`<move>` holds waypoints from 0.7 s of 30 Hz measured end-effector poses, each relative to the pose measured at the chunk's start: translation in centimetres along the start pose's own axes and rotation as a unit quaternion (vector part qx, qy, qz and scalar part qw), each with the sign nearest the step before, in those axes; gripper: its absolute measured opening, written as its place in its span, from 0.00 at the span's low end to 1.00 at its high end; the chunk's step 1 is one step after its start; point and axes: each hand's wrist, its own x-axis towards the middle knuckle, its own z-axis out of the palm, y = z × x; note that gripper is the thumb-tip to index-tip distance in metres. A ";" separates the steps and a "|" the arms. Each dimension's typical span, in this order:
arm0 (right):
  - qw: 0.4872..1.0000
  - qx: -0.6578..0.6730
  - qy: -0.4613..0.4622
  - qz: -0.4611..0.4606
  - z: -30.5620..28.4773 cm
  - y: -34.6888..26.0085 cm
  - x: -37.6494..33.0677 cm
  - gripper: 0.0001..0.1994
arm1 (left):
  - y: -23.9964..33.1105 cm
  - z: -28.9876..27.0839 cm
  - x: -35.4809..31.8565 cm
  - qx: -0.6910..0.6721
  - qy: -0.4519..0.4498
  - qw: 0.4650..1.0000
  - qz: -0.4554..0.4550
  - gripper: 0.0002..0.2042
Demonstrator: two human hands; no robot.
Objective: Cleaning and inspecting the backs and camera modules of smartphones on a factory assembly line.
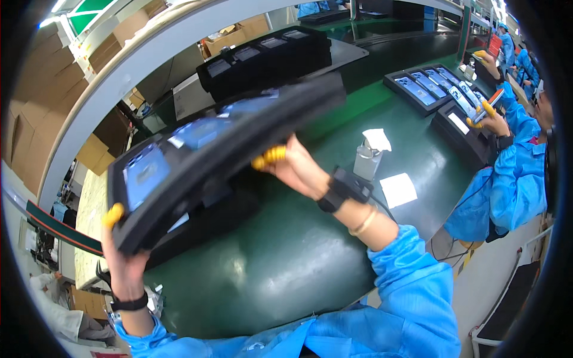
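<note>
Both my hands lift a black foam tray (245, 138) that is tilted and slightly blurred by motion. Blue phone-like pieces (146, 176) lie in its slots. My left hand (124, 253) grips the near left corner, a yellow cot on a finger. Along the near long side, my right hand (295, 164) holds the edge, with yellow cots on its fingertips; part of its grip is hidden beneath the tray. Under the raised tray, another black tray (224, 212) rests on the green table (286, 256), mostly covered.
More black trays (268, 65) stand at the back. On the right, a co-worker (513, 173) handles phones beside a filled tray (412, 92). A tissue box (367, 161) and a white paper (398, 190) lie right of my hand. A white shelf edge (101, 95) curves along the left.
</note>
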 end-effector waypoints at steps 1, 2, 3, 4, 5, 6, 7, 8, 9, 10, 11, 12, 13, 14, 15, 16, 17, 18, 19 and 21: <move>0.996 0.007 -0.038 0.078 1.0 0.5 -2.1 0.18 | 0.4 -3.8 -1.8 0.015 0.007 1.000 0.026 0.16; 0.989 0.044 -0.035 0.134 1.2 1.2 -4.0 0.18 | -0.8 -10.0 -1.2 0.021 0.030 0.990 0.136 0.18; 0.985 0.032 -0.012 0.167 2.2 2.1 -6.0 0.20 | -1.1 -11.2 -3.7 0.049 0.050 0.983 0.168 0.19; 0.979 0.012 -0.036 0.201 3.4 2.5 -7.6 0.22 | -1.4 -12.4 -5.8 0.044 0.075 0.977 0.193 0.21; 0.974 0.021 -0.081 0.212 4.1 2.8 -8.8 0.21 | -1.4 -12.4 -8.1 0.052 0.096 0.974 0.197 0.23; 0.965 0.033 -0.130 0.224 4.9 2.7 -10.0 0.21 | -1.3 -15.6 -9.9 0.027 0.158 0.965 0.207 0.26; 0.960 0.004 -0.152 0.234 5.7 2.7 -11.0 0.21 | -1.5 -17.9 -11.3 0.012 0.109 0.975 0.195 0.27; 0.954 -0.025 -0.172 0.242 6.6 2.2 -11.8 0.21 | -1.7 -19.9 -12.5 -0.003 0.058 0.982 0.181 0.29; 0.942 -0.046 -0.217 0.253 7.3 1.7 -12.6 0.20 | -1.8 -21.3 -14.4 -0.016 0.056 0.983 0.174 0.30; 0.927 -0.080 -0.243 0.274 7.7 1.0 -13.5 0.17 | -2.1 -22.9 -15.6 -0.030 0.049 0.985 0.163 0.31; 0.930 -0.137 -0.263 0.218 7.6 1.2 -14.8 0.15 | -2.5 -24.5 -16.6 -0.036 0.044 0.987 0.153 0.32; 0.923 -0.192 -0.289 0.165 7.8 1.8 -16.1 0.13 | -3.0 -22.7 -18.4 -0.020 0.034 0.985 0.169 0.31; 0.903 -0.220 -0.297 0.220 8.1 1.5 -17.2 0.12 | -3.7 -23.0 -19.8 -0.017 0.055 0.985 0.164 0.30; 0.879 -0.246 -0.304 0.275 8.5 1.0 -18.3 0.11 | -4.4 -23.4 -20.4 -0.021 0.080 0.986 0.146 0.29; 0.881 -0.270 -0.270 0.278 9.3 -0.2 -20.0 0.11 | -5.2 -23.7 -19.7 -0.038 0.084 0.990 0.111 0.29; 0.882 -0.278 -0.257 0.281 9.4 -0.3 -21.4 0.11 | -5.9 -23.8 -20.0 -0.042 0.103 0.990 0.085 0.28; 0.889 -0.290 -0.239 0.262 9.3 -0.2 -22.7 0.11 | -6.5 -23.9 -20.1 -0.047 0.122 0.990 0.057 0.27; 0.895 -0.284 -0.251 0.236 8.2 0.8 -23.4 0.11 | -7.1 -23.9 -22.0 -0.037 0.167 0.984 0.046 0.26; 0.906 -0.255 -0.222 0.254 8.3 0.9 -24.0 0.11 | -7.7 -23.7 -21.8 -0.038 0.191 0.981 0.017 0.25; 0.915 -0.234 -0.177 0.277 7.8 0.5 -25.7 0.11 | -9.4 -21.4 -19.7 -0.003 0.225 0.974 -0.014 0.20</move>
